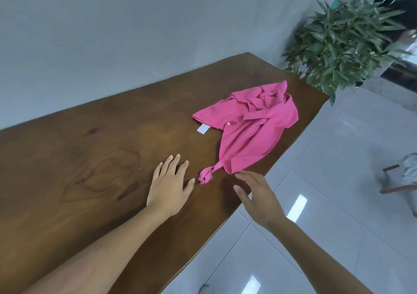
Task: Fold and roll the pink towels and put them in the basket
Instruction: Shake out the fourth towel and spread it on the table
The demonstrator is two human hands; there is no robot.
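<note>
Pink towel [248, 126] lies crumpled right of centre on the wooden surface [90, 147], its twisted corner pointing between the spread, empty left hand [170, 185] and the open right hand [257, 196], both seemingly poised to flatten it.

No text, brand, number or sign can be read anywhere; the one label in view is a small white tag [203, 128] at the left edge of the pink towel [252, 131], lying flat on the brown surface [90, 147]; its face looks plain white; any print on it is too small to tell.
</note>
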